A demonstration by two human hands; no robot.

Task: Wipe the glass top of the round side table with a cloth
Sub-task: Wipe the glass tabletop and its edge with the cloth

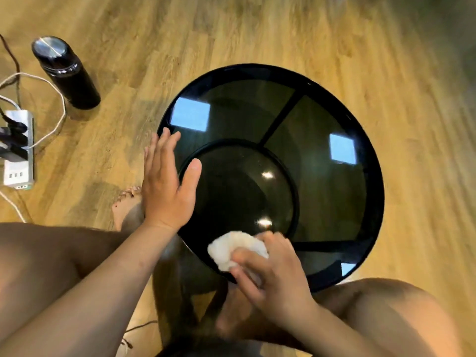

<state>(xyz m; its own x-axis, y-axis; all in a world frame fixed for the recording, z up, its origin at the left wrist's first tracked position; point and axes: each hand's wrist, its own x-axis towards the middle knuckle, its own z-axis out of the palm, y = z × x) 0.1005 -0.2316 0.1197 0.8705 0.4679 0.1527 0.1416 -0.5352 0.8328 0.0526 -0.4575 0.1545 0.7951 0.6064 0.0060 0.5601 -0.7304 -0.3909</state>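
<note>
Right, nearest to me, my right hand [270,274] has its fingers [247,256] curled tight around the cloth [231,249], a white wad pressed onto the glass [322,176] at the near edge of the desk [374,228]. That puts the wiping at the rim closest to my knees, and I'd say I'm somewhere early or in the middle of it; I can't read any clear wiped track on the dark glass, so how much is done I cannot tell. The whole far half looks like it's waiting for a pass.

Up and to the side, my left hand [167,186] lies flat, fingers spread wide and holding nothing, thumb over the glass and palm at the left rim, steadying the desk, I reckon.

The glass is dark and shiny, throwing back bright square lights and a couple of small glints, with a ring and spokes of the frame showing through beneath.

Beyond, the wooden floor [257,34]. My bare foot [127,202] sits just left of the desk. Further left, a power strip [19,150] with cables, and a black bottle [67,73] standing upright, well apart from the desk.
</note>
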